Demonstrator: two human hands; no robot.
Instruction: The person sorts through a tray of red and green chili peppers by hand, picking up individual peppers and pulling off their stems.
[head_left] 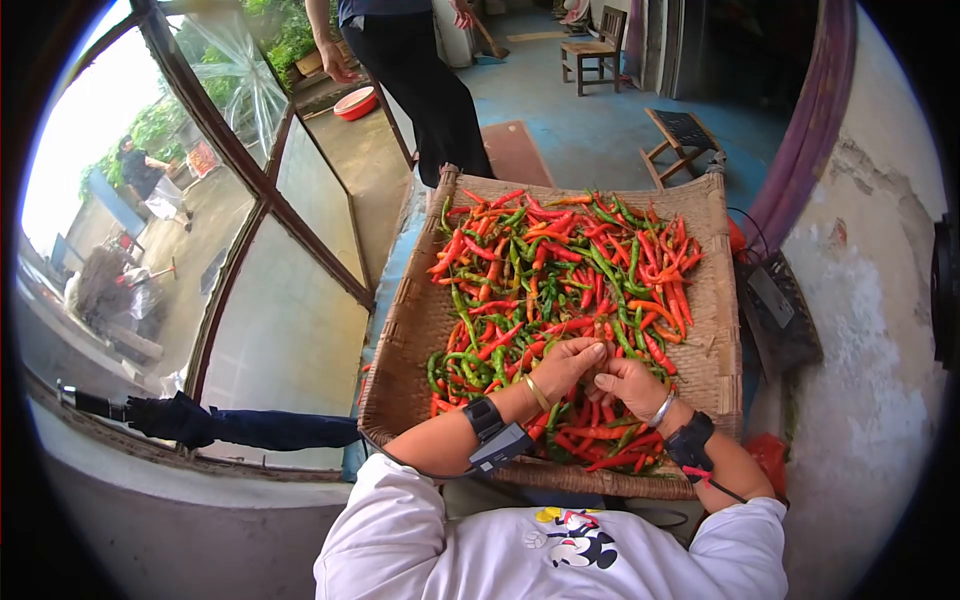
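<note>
A heap of red, green and orange chili peppers [488,300] covers much of a shallow woven tray [715,290]. Over the near part of the heap, my left hand [567,368] and my right hand [634,386] meet, fingertips close together. Both are closed in a pinch. Whatever lies between the fingers is too small and too covered to make out. Peppers lie directly beneath and around both hands.
On the left, a folded dark umbrella [270,428] lies along the sill by the window frame [268,190]. One person [405,80] stands beyond the tray; another [150,182] is outside. A folding stool [683,140] and wooden chair [597,50] stand behind.
</note>
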